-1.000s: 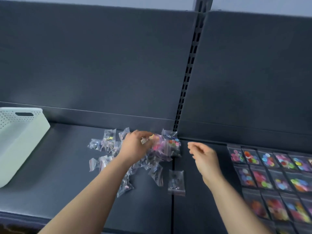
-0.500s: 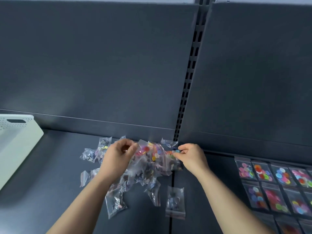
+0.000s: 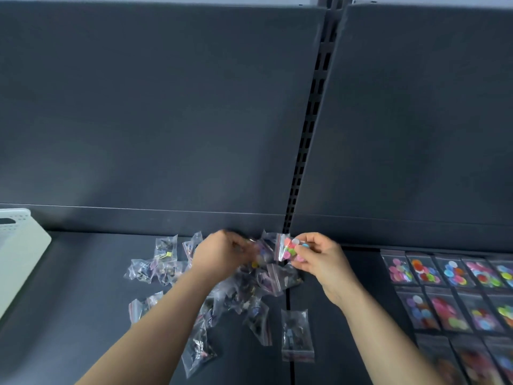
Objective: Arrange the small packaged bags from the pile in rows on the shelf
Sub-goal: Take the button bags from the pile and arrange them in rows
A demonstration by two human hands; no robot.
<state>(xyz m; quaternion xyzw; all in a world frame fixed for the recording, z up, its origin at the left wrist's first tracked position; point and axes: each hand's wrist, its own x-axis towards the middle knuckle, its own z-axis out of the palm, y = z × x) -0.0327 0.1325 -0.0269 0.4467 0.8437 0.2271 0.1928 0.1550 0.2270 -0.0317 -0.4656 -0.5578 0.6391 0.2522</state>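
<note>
The right hand (image 3: 319, 262) is raised just above the back of the shelf (image 3: 69, 301), near the seam between the 2 shelf sections. Its thumb and fingers pinch a small clear bag of coloured discs (image 3: 287, 250), which it holds roughly upright and clear of the shelf surface, at the right end of the pile.

The left hand (image 3: 222, 254) is down in the pile of small bags (image 3: 249, 287), knuckles up and fingers curled toward the middle of the heap. Motion blur smears the fingertips, so I cannot tell whether they have hold of a bag or only touch the plastic.

The pile is a loose scatter of clear bags with dark contents, lying on the left shelf section and spreading from near the back edge toward the front. 1 bag (image 3: 297, 334) lies apart from the rest, flat across the seam at the near side.

On the right shelf section, well apart from the pile, bags of coloured discs lie flat in rows (image 3: 455, 290), edge to edge; at least 3 rows are in view and the nearest is blurred.

A white perforated basket (image 3: 19, 259) stands at the far left of the shelf. Dark back panels (image 3: 166, 107) rise behind, split by a slotted upright (image 3: 305, 134).
</note>
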